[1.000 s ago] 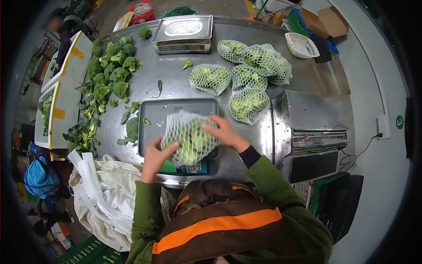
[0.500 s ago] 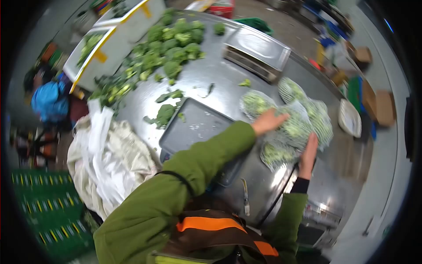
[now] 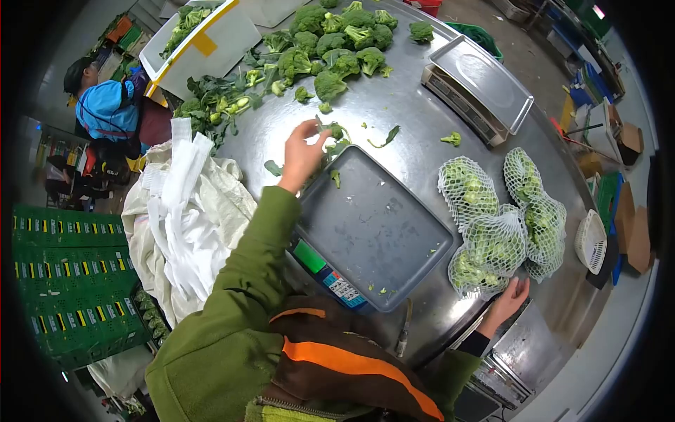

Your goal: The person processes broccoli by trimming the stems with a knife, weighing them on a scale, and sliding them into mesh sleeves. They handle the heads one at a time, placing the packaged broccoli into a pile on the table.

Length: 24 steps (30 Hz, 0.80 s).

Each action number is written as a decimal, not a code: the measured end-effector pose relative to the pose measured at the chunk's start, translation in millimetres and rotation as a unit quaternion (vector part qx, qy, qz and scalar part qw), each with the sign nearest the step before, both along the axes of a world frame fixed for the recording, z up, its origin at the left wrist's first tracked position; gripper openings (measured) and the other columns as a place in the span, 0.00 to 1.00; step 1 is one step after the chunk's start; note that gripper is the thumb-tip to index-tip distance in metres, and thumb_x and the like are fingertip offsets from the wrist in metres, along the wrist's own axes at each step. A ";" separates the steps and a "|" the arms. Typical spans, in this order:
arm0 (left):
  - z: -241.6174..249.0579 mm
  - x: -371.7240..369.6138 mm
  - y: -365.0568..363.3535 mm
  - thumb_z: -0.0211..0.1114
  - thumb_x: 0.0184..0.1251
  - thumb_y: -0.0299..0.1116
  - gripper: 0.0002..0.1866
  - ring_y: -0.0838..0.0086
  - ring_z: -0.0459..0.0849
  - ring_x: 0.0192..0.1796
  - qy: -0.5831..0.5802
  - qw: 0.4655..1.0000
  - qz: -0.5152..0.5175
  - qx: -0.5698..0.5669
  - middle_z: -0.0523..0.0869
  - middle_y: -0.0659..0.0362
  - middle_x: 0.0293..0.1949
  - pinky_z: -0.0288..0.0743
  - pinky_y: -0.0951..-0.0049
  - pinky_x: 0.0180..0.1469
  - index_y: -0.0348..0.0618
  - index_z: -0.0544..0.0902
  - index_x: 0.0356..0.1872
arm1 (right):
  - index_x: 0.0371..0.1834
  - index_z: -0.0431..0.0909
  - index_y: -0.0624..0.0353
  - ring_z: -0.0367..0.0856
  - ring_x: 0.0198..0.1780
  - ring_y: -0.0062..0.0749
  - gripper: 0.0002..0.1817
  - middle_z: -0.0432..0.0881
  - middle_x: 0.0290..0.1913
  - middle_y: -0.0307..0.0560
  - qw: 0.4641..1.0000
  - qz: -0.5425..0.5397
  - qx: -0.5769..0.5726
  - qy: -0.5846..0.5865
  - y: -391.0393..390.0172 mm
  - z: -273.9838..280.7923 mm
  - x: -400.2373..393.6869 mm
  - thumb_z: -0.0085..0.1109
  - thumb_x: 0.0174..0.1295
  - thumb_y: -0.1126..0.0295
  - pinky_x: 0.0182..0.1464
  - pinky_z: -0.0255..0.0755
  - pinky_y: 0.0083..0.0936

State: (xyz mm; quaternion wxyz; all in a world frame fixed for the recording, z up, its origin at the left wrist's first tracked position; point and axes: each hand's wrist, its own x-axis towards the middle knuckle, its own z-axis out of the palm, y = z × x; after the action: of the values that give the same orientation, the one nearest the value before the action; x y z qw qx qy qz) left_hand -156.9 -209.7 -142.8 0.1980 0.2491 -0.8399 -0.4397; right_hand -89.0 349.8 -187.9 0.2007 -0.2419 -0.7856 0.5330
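Note:
My left hand (image 3: pixel 304 157) is at the far left corner of the grey scale tray (image 3: pixel 394 218), fingers curled round a small leafy broccoli head (image 3: pixel 337 131) that it partly hides. At the near edge of the bagged broccoli, my right hand (image 3: pixel 505 307) is open, its fingers apart and holding nothing. White foam nets wrap several broccoli heads (image 3: pixel 496 239) lying together on the steel table (image 3: pixel 415 105). The tray sits on a scale with a green display and a keypad (image 3: pixel 342 287). Bits of floret and leaf lie on the tray.
Loose broccoli heads (image 3: pixel 337 42) are piled at the back, with leafy trimmings (image 3: pixel 218 105) beside a white foam box (image 3: pixel 204 53). A second scale (image 3: pixel 478 88) stands at back right. A knife (image 3: pixel 403 330) lies near me. White sacking (image 3: pixel 190 218) is left; a person in blue (image 3: pixel 109 109) is beyond.
My left hand has left the netted broccoli and moved left across the tray to the small broccoli head. My right hand has drawn back to the near edge of the nets. The view has shifted.

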 end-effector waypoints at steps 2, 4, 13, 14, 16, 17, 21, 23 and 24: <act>-24.3 19.2 -46.1 0.78 0.47 0.49 0.42 0.50 0.79 0.60 -0.114 0.981 -0.010 -0.157 0.81 0.40 0.56 0.73 0.59 0.62 0.34 0.76 0.62 | 0.71 0.65 0.62 0.75 0.60 0.33 0.27 0.73 0.64 0.56 0.999 -0.008 0.001 0.036 -6.0 2.2 2.7 0.58 0.71 0.66 0.61 0.69 0.27; -45.0 31.9 -55.1 0.80 0.41 0.50 0.51 0.49 0.76 0.64 -0.246 0.963 -0.077 -0.077 0.79 0.39 0.57 0.71 0.58 0.65 0.35 0.70 0.68 | 0.68 0.67 0.63 0.78 0.53 0.27 0.25 0.77 0.59 0.51 0.999 -0.009 -0.022 0.026 -27.2 20.0 3.8 0.58 0.71 0.67 0.55 0.72 0.22; -65.0 65.1 -65.0 0.74 0.58 0.42 0.34 0.67 0.86 0.49 0.024 0.905 0.044 0.422 0.85 0.55 0.50 0.81 0.69 0.52 0.36 0.72 0.63 | 0.59 0.76 0.63 0.78 0.42 0.19 0.16 0.83 0.46 0.40 0.994 0.096 -0.027 0.032 -104.7 55.6 -9.1 0.58 0.70 0.70 0.46 0.72 0.16; -58.3 70.0 -69.2 0.70 0.65 0.42 0.27 0.70 0.86 0.49 0.087 0.835 0.021 0.543 0.86 0.55 0.50 0.80 0.70 0.54 0.37 0.76 0.60 | 0.58 0.77 0.63 0.79 0.44 0.20 0.16 0.83 0.47 0.41 0.992 0.118 -0.024 0.026 -114.8 56.1 -7.2 0.58 0.70 0.70 0.47 0.72 0.16; -47.3 82.8 -70.8 0.65 0.69 0.38 0.22 0.69 0.85 0.51 0.110 0.816 0.008 0.568 0.86 0.55 0.51 0.79 0.70 0.56 0.37 0.76 0.59 | 0.55 0.79 0.61 0.80 0.46 0.22 0.12 0.83 0.49 0.41 0.984 0.169 -0.046 0.011 -144.9 55.6 -3.8 0.56 0.72 0.69 0.48 0.74 0.19; -37.8 90.1 -66.7 0.65 0.69 0.38 0.22 0.69 0.85 0.53 0.125 0.807 -0.029 0.577 0.85 0.55 0.52 0.78 0.69 0.57 0.37 0.76 0.59 | 0.52 0.80 0.62 0.80 0.45 0.20 0.11 0.83 0.46 0.41 0.976 0.212 -0.055 0.021 -161.4 52.7 -3.3 0.58 0.70 0.70 0.47 0.73 0.18; 6.0 110.0 -37.3 0.66 0.68 0.35 0.26 0.68 0.82 0.58 0.138 0.782 -0.102 0.600 0.82 0.53 0.56 0.77 0.65 0.60 0.36 0.72 0.63 | 0.51 0.80 0.62 0.78 0.43 0.19 0.11 0.82 0.43 0.40 0.921 0.375 -0.094 -0.058 -271.1 91.6 7.9 0.61 0.67 0.72 0.46 0.73 0.18; 11.7 118.0 -28.0 0.66 0.66 0.33 0.31 0.66 0.82 0.59 0.140 0.763 -0.134 0.617 0.80 0.52 0.59 0.77 0.64 0.62 0.37 0.66 0.68 | 0.54 0.78 0.63 0.78 0.44 0.21 0.15 0.81 0.47 0.43 0.851 0.496 -0.159 -0.065 -315.5 96.5 10.2 0.63 0.65 0.73 0.46 0.74 0.20; 14.5 121.6 -23.4 0.66 0.66 0.33 0.31 0.66 0.82 0.59 0.139 0.760 -0.133 0.620 0.80 0.52 0.59 0.77 0.64 0.62 0.37 0.66 0.68 | 0.56 0.77 0.63 0.79 0.45 0.22 0.17 0.80 0.50 0.44 0.838 0.515 -0.174 -0.050 -337.9 103.2 12.3 0.64 0.65 0.73 0.46 0.75 0.21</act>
State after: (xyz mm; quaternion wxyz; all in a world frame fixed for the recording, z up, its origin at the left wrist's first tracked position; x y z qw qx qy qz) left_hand -35.2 -233.1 -128.2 0.0544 0.1393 -0.3716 -0.9163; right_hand -76.7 11.9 -84.7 -0.1882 0.1402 -0.6999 0.6746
